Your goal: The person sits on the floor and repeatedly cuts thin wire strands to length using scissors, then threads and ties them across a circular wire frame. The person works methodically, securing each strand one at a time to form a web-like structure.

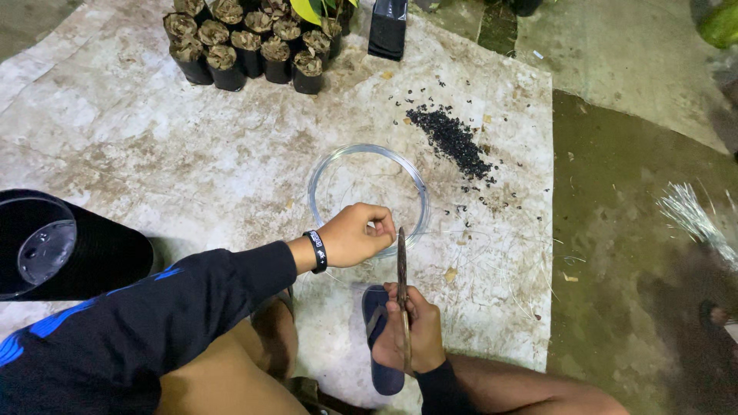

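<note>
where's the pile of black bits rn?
Head view, upper right of centre: the black pile lies on the pale mat, just right of the clear wire coil.

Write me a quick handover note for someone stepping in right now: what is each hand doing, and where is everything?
Left hand: closed, pinching the clear wire coil at its near rim.
Right hand: gripping a long rusty blade, tip up by the left hand.
Coil lies on the pale mat. Beyond it: a pile of small black bits and filled black nursery bags.
Done: bags hold soil. Whether any wire is cut, I cannot tell.
</note>
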